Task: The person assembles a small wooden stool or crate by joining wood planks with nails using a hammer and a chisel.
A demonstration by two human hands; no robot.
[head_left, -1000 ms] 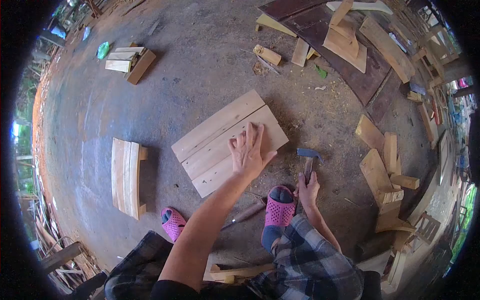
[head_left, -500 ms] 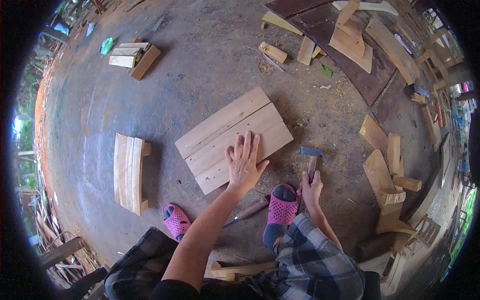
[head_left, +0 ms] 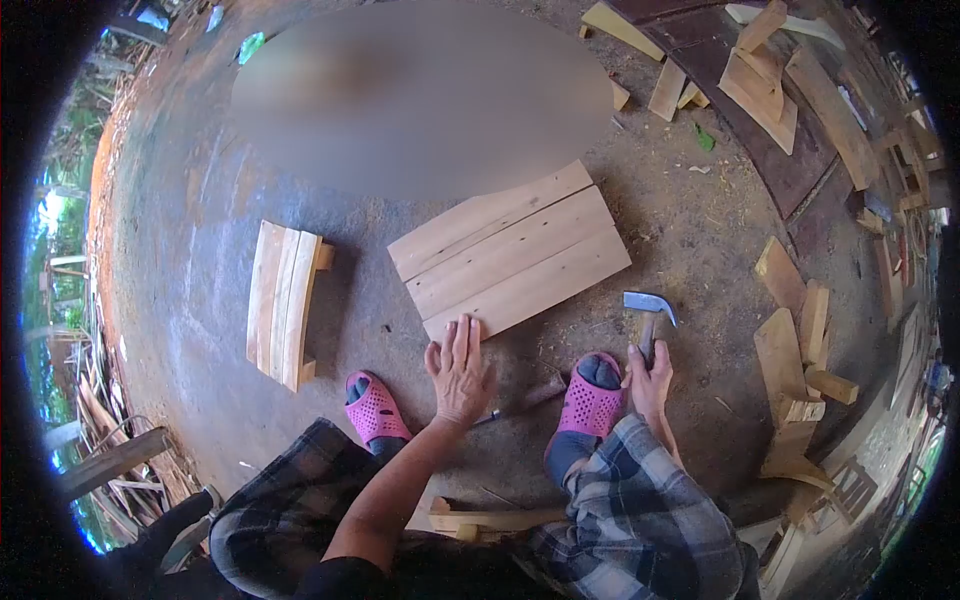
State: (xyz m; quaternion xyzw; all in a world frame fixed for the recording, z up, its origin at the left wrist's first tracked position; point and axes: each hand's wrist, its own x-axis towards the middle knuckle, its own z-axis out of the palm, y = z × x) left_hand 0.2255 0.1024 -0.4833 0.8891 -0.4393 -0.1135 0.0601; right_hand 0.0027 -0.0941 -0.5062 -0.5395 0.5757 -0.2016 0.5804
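Note:
A wooden panel of several planks side by side (head_left: 520, 250) lies on the floor in front of me, small dark nail marks dotting its top. My left hand (head_left: 462, 378) has its fingers stretched out, the tips resting at the panel's near edge. In my right hand (head_left: 650, 375), beside the right foot, is a hammer (head_left: 648, 303), gripped by the handle with its metal head pointing away from me. Between my feet lies a long tool with a dark wooden handle (head_left: 535, 397), partly hidden by the right sandal.
To the left stands a small slatted wooden piece (head_left: 283, 305). Wood offcuts (head_left: 785, 365) are scattered on the right, and more boards (head_left: 760, 95) lie on a dark sheet (head_left: 690, 30) at upper right. Pink sandals (head_left: 592, 405) are on my feet. A blurred patch hides the upper middle.
My left hand has slid back from the panel's middle to its near edge. The whole view has shifted, with things appearing further right. The right hand still grips the hammer.

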